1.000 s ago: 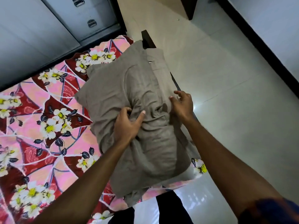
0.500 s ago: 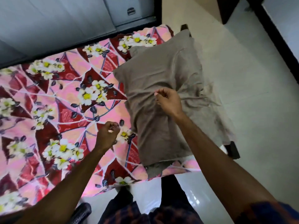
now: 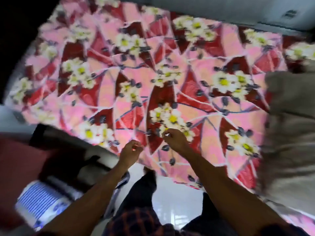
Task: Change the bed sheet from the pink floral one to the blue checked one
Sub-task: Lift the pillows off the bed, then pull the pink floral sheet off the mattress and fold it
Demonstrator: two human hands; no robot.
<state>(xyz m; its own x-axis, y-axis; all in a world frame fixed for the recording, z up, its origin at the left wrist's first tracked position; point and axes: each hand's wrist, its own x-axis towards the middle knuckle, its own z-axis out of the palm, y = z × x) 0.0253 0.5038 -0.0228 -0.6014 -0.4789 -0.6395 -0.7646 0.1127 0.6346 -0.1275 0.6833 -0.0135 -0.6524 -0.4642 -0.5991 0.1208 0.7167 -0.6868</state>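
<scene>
Over pink floral sheet [image 3: 201, 106]: left hand [image 3: 130, 151], right hand [image 3: 175, 140] curled, blurred.

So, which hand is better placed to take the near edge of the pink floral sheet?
Probably the left hand: it is right at the near edge of the pink floral sheet. The right hand is further in from that edge. Blur hides whether either grips fabric.

- The pink floral sheet [image 3: 153, 74] lies spread across the bed, from 9 to 2 o'clock.
- A grey pillow [image 3: 293, 125] rests on it at 3 o'clock.
- The left hand [image 3: 130, 151] and right hand [image 3: 173, 139], with fingers curled, are near 6 o'clock by the sheet's near edge; blur hides any grip.
- A white slatted appliance [image 3: 39, 201] is at 8 o'clock.
</scene>
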